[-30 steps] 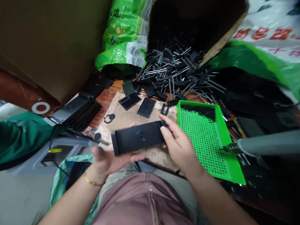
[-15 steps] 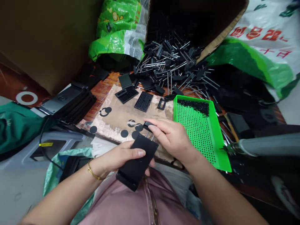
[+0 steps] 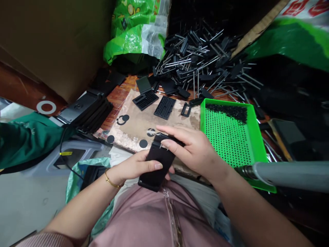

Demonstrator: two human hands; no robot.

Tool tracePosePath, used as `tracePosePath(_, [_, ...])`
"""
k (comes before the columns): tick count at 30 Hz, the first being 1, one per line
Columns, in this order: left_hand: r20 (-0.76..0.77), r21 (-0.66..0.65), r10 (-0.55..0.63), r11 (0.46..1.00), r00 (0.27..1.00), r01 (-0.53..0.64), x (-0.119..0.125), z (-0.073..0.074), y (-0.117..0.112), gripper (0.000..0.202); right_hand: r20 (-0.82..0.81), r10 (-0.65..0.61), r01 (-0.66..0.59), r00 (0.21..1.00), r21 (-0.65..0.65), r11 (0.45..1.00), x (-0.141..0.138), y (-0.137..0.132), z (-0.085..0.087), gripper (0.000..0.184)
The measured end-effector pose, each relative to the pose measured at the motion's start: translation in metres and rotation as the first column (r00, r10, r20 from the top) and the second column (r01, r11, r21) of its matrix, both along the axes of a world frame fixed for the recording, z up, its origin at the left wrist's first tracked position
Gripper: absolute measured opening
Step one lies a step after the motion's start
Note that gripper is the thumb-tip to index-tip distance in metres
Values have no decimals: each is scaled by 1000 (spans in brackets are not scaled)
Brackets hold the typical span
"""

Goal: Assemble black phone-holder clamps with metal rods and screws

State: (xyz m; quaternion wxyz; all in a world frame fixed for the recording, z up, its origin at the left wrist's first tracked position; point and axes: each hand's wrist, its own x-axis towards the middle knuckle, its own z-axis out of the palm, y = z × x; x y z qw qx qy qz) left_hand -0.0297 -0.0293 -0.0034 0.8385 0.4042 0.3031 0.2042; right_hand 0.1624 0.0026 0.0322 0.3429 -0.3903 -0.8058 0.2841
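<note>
The left hand grips a black case, thumb on its face, fingers curled underneath; the right hand pinches the end piece at its far end between thumb and fingers; the case slants above a pink garment, near a board; on the board lie ribbed plates and a small frame; right of it, a green tray; beyond, heaped rods.

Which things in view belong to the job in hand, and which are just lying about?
Belong, judging by the hands and matching shapes:
black holder, in the left hand
rodded end piece, in the right hand
stacked black holders, likely
pile of rodded pieces, likely

Apparently lying about:
green plastic bag
white ring
black discs
</note>
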Motion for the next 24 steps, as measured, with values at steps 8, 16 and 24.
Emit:
tracePosePath(8, [-8,-69,52,996,999,-53,2,0,-4,33,-46,-21,15,999,-112,994,1,1,-6,32])
tracePosePath(16, [38,-134,93,987,995,-87,6,1,-5,31,-78,-38,19,996,-223,975,0,2,-8,33])
tracePosePath(24, [67,-145,90,986,994,-80,6,-2,-6,33,-99,-75,40,992,-318,947,-3,3,-13,31])
